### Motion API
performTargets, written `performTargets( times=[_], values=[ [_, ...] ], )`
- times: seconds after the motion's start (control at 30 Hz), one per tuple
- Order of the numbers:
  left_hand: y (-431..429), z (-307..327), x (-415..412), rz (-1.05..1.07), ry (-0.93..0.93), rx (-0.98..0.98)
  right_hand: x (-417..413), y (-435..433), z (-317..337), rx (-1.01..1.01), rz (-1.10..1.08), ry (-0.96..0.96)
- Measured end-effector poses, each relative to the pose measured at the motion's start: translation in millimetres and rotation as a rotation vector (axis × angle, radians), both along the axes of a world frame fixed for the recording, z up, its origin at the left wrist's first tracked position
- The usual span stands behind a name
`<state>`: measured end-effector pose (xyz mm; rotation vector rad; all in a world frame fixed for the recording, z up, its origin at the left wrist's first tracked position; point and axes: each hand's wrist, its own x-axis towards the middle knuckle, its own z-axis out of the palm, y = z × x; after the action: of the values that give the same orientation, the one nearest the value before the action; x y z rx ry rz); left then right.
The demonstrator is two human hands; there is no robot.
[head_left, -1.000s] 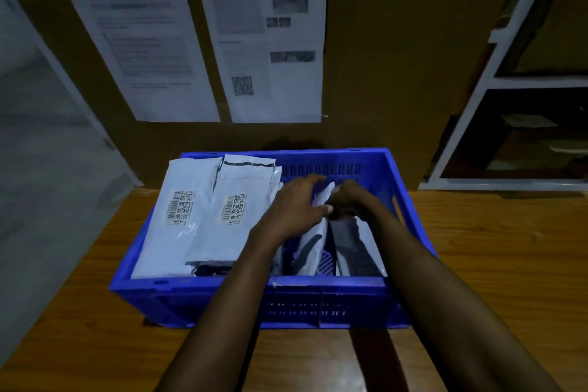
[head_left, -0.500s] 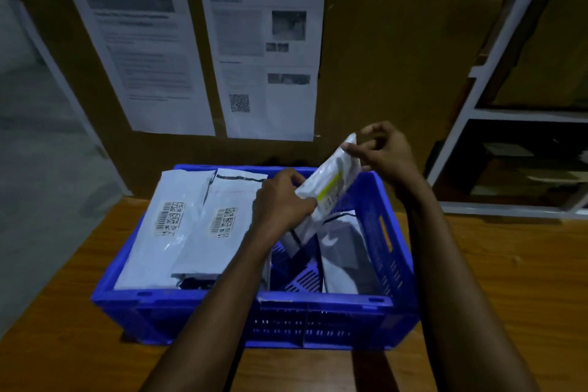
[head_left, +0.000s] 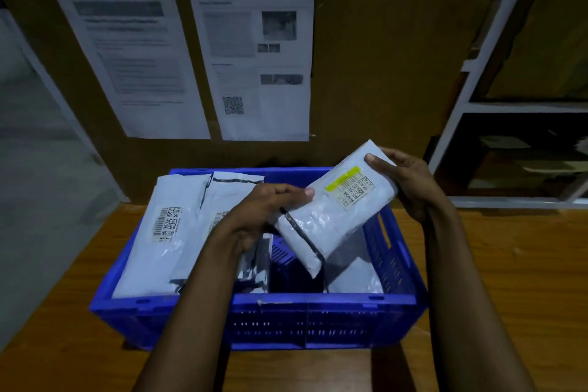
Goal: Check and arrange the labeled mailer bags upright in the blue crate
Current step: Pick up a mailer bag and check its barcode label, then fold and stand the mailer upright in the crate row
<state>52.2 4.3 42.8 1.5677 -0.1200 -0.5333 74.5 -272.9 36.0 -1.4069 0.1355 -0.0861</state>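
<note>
The left hand (head_left: pixel 264 212) and right hand (head_left: pixel 405 180) of a person at a wooden surface (head_left: pixel 496 267) hold 1 white mailer bag (head_left: pixel 327 229) tilted above a blue crate (head_left: pixel 318 301). The left thumb and fingers pinch the bag's left edge, while the right fingers curl round its raised far corner. The bag's label (head_left: pixel 351 188) faces up, showing a yellow strip, a barcode and square codes. The bag's lower end, crossed by a black seal strip, dips over the crate's open middle. In the left half of the crate, 2 long white bags lie sloped and side by side, with the outer bag (head_left: pixel 162 242) showing its barcode label in full. The inner bag (head_left: pixel 222 194) has its label partly hidden behind the left wrist. A silvery bag (head_left: pixel 254 264) stands under the left forearm, and a pale bag (head_left: pixel 353 275) rests against the crate's right wall. Behind the crate stands a cardboard panel (head_left: pixel 388 57) carrying 2 printed sheets, the left sheet (head_left: pixel 133 67) mostly text. The right sheet (head_left: pixel 254 73) has small photos and a square code. A white shelf frame (head_left: pixel 477 67) stands at the right in dim light.
</note>
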Motion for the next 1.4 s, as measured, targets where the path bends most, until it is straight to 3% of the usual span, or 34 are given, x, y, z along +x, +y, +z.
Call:
performTargets(
  times=[0.13,0.3,0.5,0.63,0.77,0.93,1.0,1.07,1.27,1.4],
  values=[
    [8,-4,-6,-0.074,-0.009,0.072,6,-4,4,0.049,-0.05,-0.002],
    [2,-7,-3,0.127,-0.04,-0.085,17,10,1,0.247,0.032,-0.053],
    [2,-18,-9,0.13,-0.002,-0.108,22,34,-3,0.176,0.04,0.003],
    [5,-25,-17,-0.006,0.042,0.008,27,38,-6,0.094,0.034,0.001],
    [6,-28,-17,0.047,-0.004,0.123,31,41,-10,0.033,0.008,0.044],
    [5,-10,0,0.26,-0.298,0.54,35,46,-10,0.017,-0.007,0.035],
    [6,-5,18,0.289,-0.389,0.746,40,50,-10,-0.065,-0.008,0.075],
    [6,-3,34,0.283,-0.402,0.829,45,54,-14,-0.201,-0.014,0.111],
    [-8,-13,49,0.132,-0.331,0.755,66,83,-56,-0.607,0.184,0.285],
    [-17,-29,51,0.106,-0.283,0.71,72,99,-81,-0.596,0.28,0.465]
  ],
)
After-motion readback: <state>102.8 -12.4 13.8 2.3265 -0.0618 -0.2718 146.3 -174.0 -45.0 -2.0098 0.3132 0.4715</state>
